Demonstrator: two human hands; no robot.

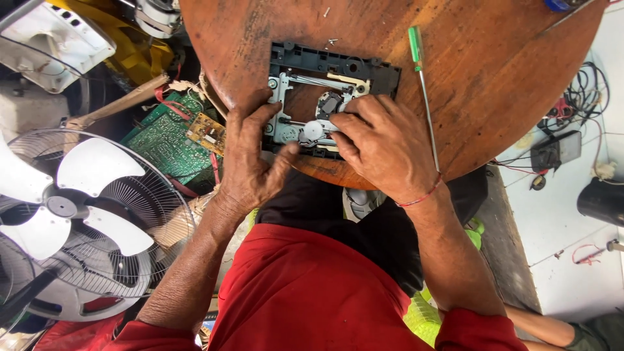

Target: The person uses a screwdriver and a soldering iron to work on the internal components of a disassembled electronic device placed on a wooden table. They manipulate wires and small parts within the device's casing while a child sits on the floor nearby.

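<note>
A black-framed disc drive mechanism (328,68) with metal rails and a round spindle lies on the round wooden table (494,78) near its front edge. My left hand (250,159) grips the mechanism's left side, thumb pressed against its near edge. My right hand (383,146) rests on the mechanism's right part, fingers curled over the lens carriage beside the spindle. A red thread circles my right wrist. A green-handled screwdriver (421,78) lies on the table just right of the mechanism, untouched.
Small loose screws (330,41) lie beyond the mechanism. Green circuit boards (172,140) sit left of the table, above a white fan (71,214) in a wire cage. Cables and a small dark device (556,151) are on the white floor at right.
</note>
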